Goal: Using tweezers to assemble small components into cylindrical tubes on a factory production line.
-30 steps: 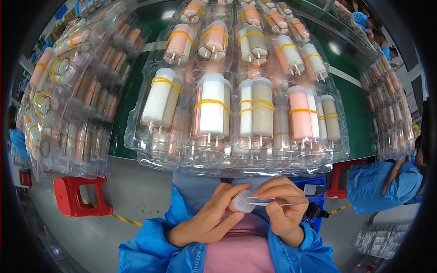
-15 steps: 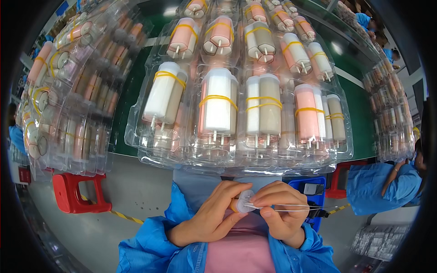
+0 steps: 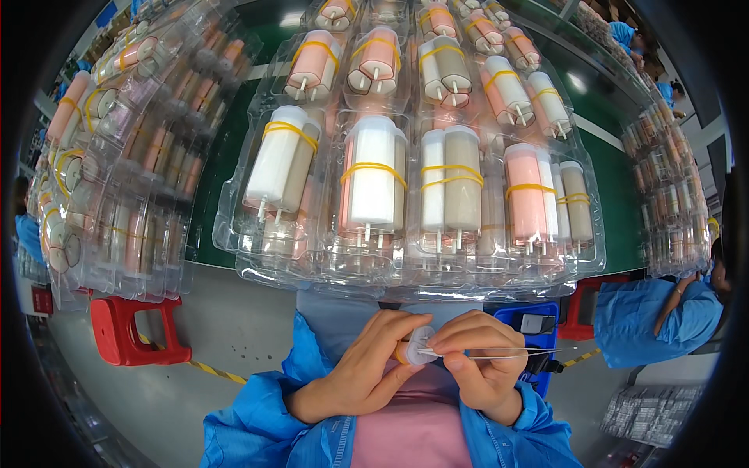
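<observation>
Close in front of my body, my left hand (image 3: pixel 360 365) is closed around a small cylinder bundle (image 3: pixel 402 353) with a bit of yellow band showing. Its pale round end (image 3: pixel 420 344) faces right, with thin white stems on it; the fingers hide most of the rest. Fingers and thumb of my right hand (image 3: pixel 485 363) pinch a slim, tweezers-like tool (image 3: pixel 515 356), whose two thin pale lines run out to the right. The tool's front end meets the stems at the bundle's end. Whether it grips a stem is too small to tell.
Ahead, stacked clear plastic trays (image 3: pixel 421 269) hold white, pink and grey-brown cylinders in yellow bands on a green table (image 3: pixel 212 210). More tray stacks (image 3: pixel 136 234) stand left and right. Below are a red stool (image 3: pixel 125 331) and a blue bin (image 3: pixel 546 366). A co-worker's blue sleeve (image 3: pixel 636 320) is at right.
The tool's long rear end has tilted slightly and its tip on the right has drawn in a little. Both hands stay nearly in place.
</observation>
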`<action>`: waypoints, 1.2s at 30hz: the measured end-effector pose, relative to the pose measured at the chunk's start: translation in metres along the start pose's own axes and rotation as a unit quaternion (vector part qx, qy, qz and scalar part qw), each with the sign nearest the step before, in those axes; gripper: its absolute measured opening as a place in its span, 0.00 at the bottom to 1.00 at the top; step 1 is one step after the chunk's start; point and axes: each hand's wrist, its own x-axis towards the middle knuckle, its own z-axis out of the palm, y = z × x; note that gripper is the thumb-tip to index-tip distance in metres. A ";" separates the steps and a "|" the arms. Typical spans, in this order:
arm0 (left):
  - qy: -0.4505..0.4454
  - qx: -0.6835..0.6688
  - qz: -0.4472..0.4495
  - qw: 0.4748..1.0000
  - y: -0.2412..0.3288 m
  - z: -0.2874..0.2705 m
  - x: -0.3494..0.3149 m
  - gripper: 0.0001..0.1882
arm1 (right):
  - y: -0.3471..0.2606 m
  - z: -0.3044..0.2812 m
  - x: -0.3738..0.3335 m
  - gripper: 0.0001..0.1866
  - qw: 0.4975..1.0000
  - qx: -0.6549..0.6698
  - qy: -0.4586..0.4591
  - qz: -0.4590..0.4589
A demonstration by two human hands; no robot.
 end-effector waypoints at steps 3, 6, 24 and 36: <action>0.001 -0.010 -0.005 1.000 -0.002 0.002 -0.001 0.30 | 0.002 0.001 -0.001 0.05 1.000 0.001 0.003 -0.001; -0.002 -0.009 -0.003 1.000 -0.001 0.001 -0.001 0.30 | 0.004 0.000 -0.001 0.05 1.000 0.007 0.004 -0.006; 0.007 0.005 0.006 1.000 0.002 -0.001 0.000 0.29 | 0.000 0.001 0.005 0.05 0.997 -0.043 -0.042 -0.046; 0.013 0.000 0.017 1.000 -0.010 -0.003 -0.002 0.29 | 0.000 -0.002 0.007 0.04 0.999 0.006 -0.027 0.025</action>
